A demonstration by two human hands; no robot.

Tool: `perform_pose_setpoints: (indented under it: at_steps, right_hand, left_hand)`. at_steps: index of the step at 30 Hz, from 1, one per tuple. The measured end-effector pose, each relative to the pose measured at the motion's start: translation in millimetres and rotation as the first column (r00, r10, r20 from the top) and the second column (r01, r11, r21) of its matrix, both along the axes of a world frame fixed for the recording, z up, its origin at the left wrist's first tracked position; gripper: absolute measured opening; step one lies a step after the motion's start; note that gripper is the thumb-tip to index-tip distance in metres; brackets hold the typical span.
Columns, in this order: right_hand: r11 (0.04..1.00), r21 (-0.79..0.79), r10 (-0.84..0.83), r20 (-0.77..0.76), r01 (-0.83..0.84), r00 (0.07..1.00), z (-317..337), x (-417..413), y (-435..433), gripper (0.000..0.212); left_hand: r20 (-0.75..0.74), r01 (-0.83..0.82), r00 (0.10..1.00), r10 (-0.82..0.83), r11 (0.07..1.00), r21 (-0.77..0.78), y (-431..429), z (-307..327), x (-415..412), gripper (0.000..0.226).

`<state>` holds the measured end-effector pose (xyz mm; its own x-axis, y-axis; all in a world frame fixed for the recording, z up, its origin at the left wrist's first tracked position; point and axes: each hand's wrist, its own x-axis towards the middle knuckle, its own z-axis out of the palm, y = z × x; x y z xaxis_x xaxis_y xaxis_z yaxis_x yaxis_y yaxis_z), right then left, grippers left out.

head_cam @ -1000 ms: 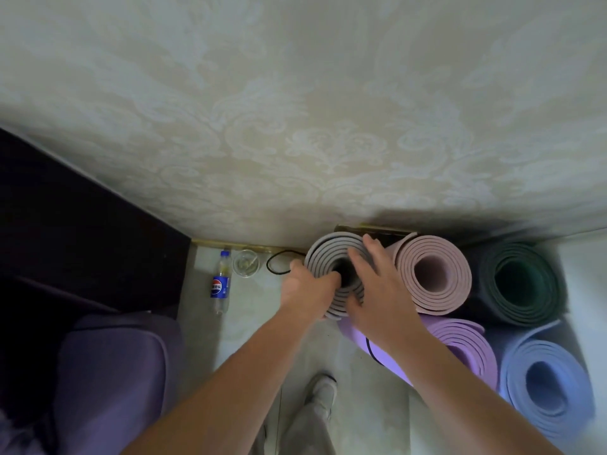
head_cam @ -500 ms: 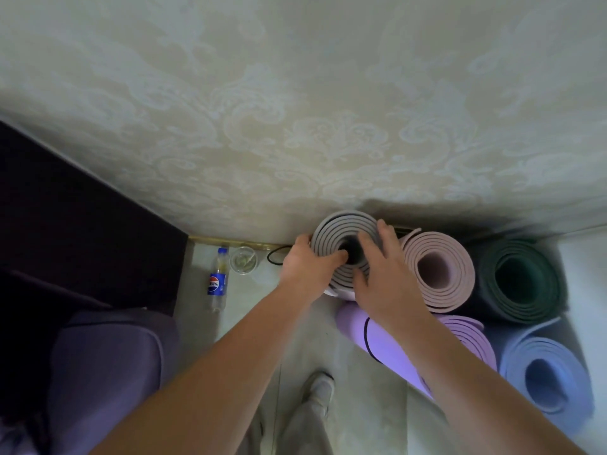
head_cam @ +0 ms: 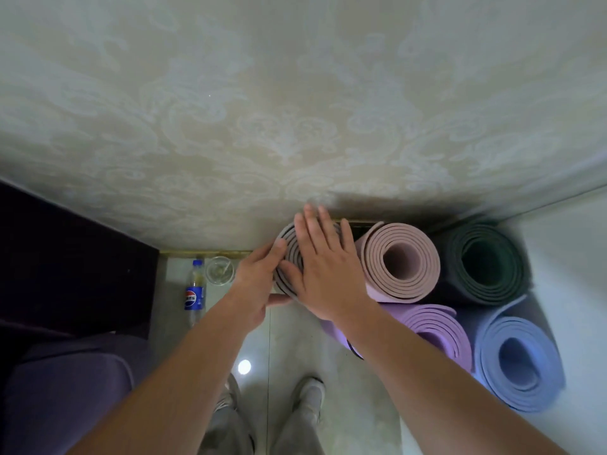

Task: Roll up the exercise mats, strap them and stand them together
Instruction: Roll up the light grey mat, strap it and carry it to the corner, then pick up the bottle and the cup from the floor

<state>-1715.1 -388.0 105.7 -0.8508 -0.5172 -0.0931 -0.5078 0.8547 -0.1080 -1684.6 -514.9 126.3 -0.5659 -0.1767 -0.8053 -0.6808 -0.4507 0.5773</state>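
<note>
A grey rolled mat (head_cam: 286,257) stands upright against the wall, seen end-on from above. My right hand (head_cam: 325,264) lies flat on its top end with straight fingers, covering most of the spiral. My left hand (head_cam: 259,277) grips the roll's left side, thumb on the rim. To its right stand a pink roll (head_cam: 399,261) and a dark green roll (head_cam: 486,262). In front of those stand a purple roll (head_cam: 433,330) with a black strap and a blue roll (head_cam: 519,356).
A patterned wall (head_cam: 295,126) runs behind the mats. On the floor to the left stand a Pepsi bottle (head_cam: 194,292) and a glass (head_cam: 219,270). A dark cabinet (head_cam: 72,267) and a purple cushion (head_cam: 65,389) fill the left side. My shoes (head_cam: 310,394) are below.
My right hand has moved from the roll's centre hole to lie flat across the grey mat's top. The roll now stands closer beside the pink one.
</note>
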Motion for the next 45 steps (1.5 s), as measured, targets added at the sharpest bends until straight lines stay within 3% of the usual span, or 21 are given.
perform_pose_setpoints:
  at_steps: [2,7,9,13,17,20,24,30,33,39,42,45]
  right_hand:
    - [0.998,-0.016,0.057,-0.01,-0.057,0.998,3,-10,1,0.075]
    - [0.906,0.024,0.422,0.006,-0.422,0.906,5,-48,18,0.077]
    - [0.887,0.024,0.46,0.045,-0.461,0.887,7,-57,24,0.075]
    - [0.91,-0.121,0.411,0.127,-0.397,0.903,13,-61,34,0.069]
    - [0.938,-0.319,0.194,0.171,-0.131,0.966,24,-59,49,0.066]
    - [0.95,-0.299,0.15,0.194,-0.087,0.969,31,-53,58,0.066]
    - [0.956,-0.287,0.129,0.216,-0.064,0.968,37,-47,64,0.067]
    - [0.94,-0.342,0.052,0.194,0.018,0.98,37,-39,73,0.06]
    - [0.907,-0.419,-0.009,0.083,0.043,0.997,44,-34,69,0.047]
    - [0.862,-0.494,0.077,-0.099,-0.116,0.992,62,-16,11,0.026]
    - [0.854,-0.489,0.174,-0.055,-0.178,0.983,68,4,-32,0.022]
    - [0.868,-0.458,0.266,0.103,-0.192,0.958,58,35,-68,0.022]
  left_hand:
    - [-0.001,-0.046,0.999,0.046,0.999,-0.027,3,3,-3,0.027]
    - [-0.018,-0.285,0.958,0.285,0.958,0.012,36,2,7,0.026]
    - [-0.013,-0.353,0.936,0.353,0.936,0.021,49,-1,10,0.027]
    - [0.012,-0.238,0.971,0.239,0.969,-0.068,43,6,7,0.035]
    - [0.001,-0.045,0.999,0.046,0.975,-0.216,29,10,4,0.038]
    - [0.016,0.041,0.999,-0.039,0.961,-0.273,32,12,2,0.029]
    - [0.061,0.111,0.994,-0.096,0.94,-0.324,31,5,1,0.052]
    - [0.065,0.088,0.995,-0.071,0.946,-0.313,20,-1,5,0.056]
    - [0.069,0.042,0.997,-0.02,0.945,-0.326,11,0,10,0.054]
    - [0.124,-0.064,0.987,0.104,0.954,-0.292,-27,6,45,0.031]
    - [0.187,-0.106,0.969,0.159,0.959,-0.264,-53,4,76,0.024]
    - [0.25,-0.106,0.954,0.168,0.964,-0.244,-76,-15,109,0.029]
